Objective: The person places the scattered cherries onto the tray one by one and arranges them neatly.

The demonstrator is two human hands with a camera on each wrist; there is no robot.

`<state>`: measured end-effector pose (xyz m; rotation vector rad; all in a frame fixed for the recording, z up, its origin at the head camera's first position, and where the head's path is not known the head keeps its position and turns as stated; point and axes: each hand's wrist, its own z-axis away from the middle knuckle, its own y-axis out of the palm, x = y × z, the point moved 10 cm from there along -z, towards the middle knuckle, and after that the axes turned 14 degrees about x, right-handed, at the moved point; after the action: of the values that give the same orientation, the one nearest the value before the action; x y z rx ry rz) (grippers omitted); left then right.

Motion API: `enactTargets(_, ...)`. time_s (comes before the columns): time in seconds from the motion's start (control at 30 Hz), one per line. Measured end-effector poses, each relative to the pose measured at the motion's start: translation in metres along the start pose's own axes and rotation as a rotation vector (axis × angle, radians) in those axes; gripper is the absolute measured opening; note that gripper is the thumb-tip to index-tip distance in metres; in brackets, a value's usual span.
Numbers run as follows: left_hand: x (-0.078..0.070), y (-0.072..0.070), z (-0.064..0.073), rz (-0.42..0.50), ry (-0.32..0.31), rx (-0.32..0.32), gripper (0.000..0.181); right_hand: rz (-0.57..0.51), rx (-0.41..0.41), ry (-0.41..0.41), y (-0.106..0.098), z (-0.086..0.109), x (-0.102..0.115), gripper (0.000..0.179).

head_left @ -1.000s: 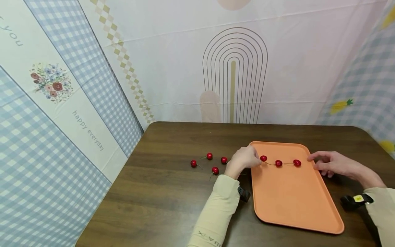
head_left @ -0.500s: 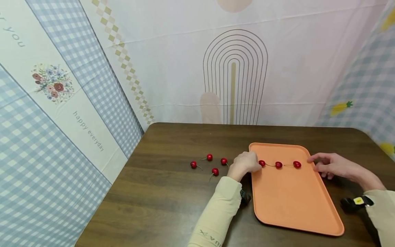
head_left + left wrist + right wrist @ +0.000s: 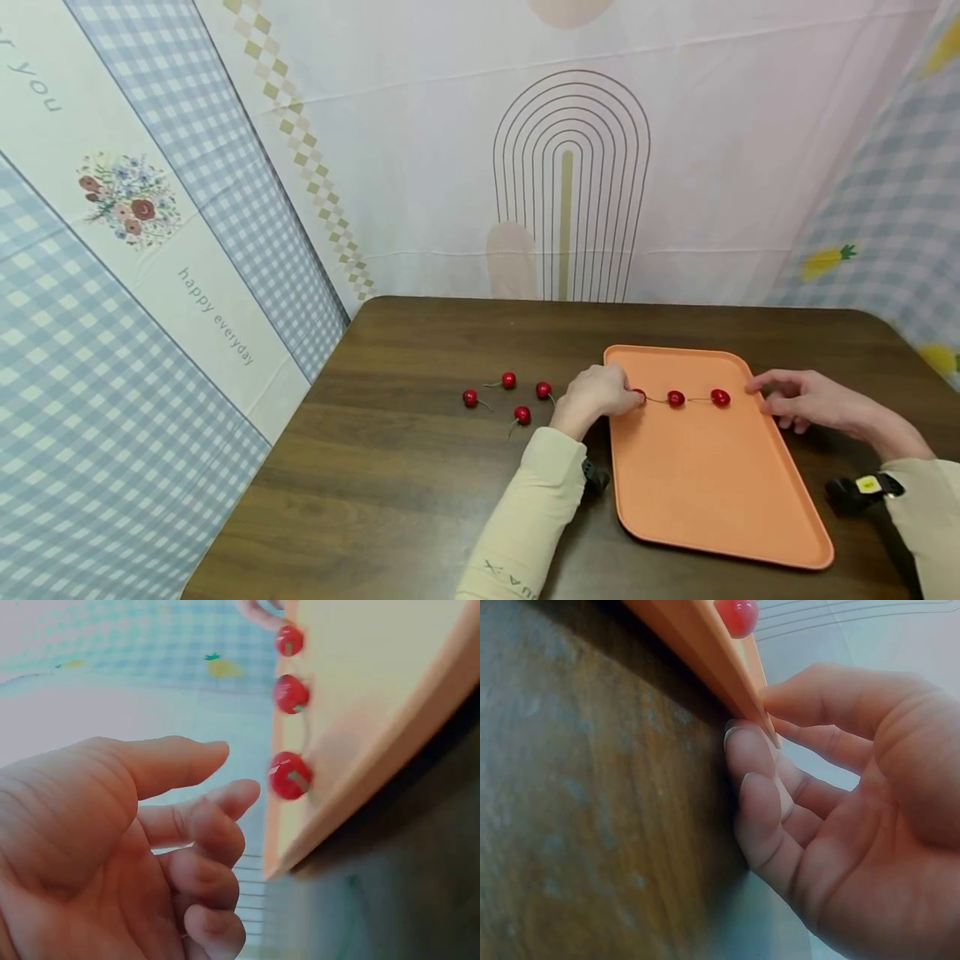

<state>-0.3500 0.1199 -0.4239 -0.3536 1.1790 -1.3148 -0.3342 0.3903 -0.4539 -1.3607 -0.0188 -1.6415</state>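
Head view shows the left hand (image 3: 598, 397) at ten o'clock of the orange tray (image 3: 716, 483). Its fingers are loosely bent, and in the left wrist view a narrow gap stands between thumb and index finger, with nothing held there. Just beside these fingertips is the nearest cherry (image 3: 290, 776), which the hand partly covers when it is seen from above; whether they touch, I cannot tell for certain. The right hand (image 3: 825, 404), at two o'clock of the tray, pinches the rim with thumb and fingers.

On the tray, three cherries lie in one row: the nearest cherry between ten and eleven o'clock, the middle cherry (image 3: 676, 399) at eleven, and the far cherry (image 3: 720, 398) at twelve. The stems of the last two point towards nine o'clock.

Outside the tray, between its nine and ten o'clock, four loose cherries (image 3: 522, 415) lie on the dark wooden worktop (image 3: 405, 492), as a small ring with places at twelve, three, five and nine. Behind the worktop, at twelve o'clock, hangs a pale cloth (image 3: 420, 167) with an arch of lines; at ten o'clock, a blue checked cloth (image 3: 67, 350).
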Motion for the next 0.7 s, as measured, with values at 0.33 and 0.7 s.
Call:
enactTargets(0.33, -0.001, -0.035, 0.031, -0.113, 0.177, -0.068, 0.048, 0.006, -0.01, 0.018, -0.001, 0.0, 0.0, 0.041)
enactTargets(0.7, -0.007, -0.041, 0.072, -0.279, 0.342, -0.072, 0.021, 0.003, -0.011, 0.008, 0.001, 0.0, 0.0, 0.035)
